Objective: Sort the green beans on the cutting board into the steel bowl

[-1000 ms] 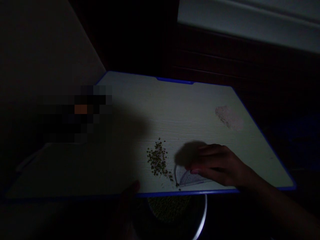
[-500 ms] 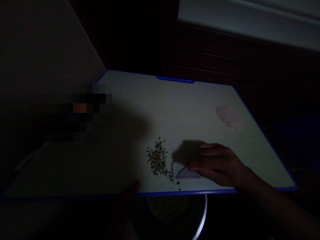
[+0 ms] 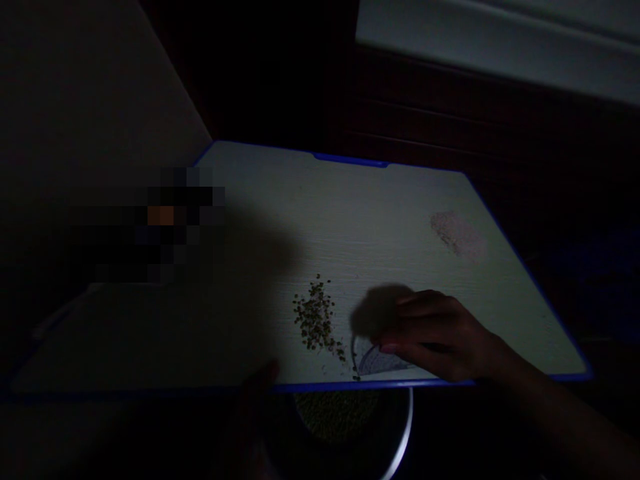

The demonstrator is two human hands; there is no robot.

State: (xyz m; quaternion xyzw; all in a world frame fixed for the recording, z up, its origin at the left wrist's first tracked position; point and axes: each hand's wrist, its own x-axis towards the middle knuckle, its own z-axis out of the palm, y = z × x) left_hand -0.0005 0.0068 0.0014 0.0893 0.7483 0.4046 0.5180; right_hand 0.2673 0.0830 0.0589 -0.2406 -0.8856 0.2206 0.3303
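A clear protractor (image 3: 383,361) is being pinched in the closed fingers of the right hand (image 3: 443,333), near the blue-rimmed board's (image 3: 360,213) front edge, beside scattered mung beans (image 3: 315,317). That edge is being touched by the left hand (image 3: 260,383); its grip cannot be told. A bowl (image 3: 406,437) of beans is being partly covered by the board; its far right is being occupied by a pinkish heap (image 3: 459,235).

Bare hands (image 3: 440,333), slender fingers (image 3: 423,305), narrow wrist (image 3: 500,357), uncovered right forearm (image 3: 560,403), left hand (image 3: 257,383) mostly shadowed
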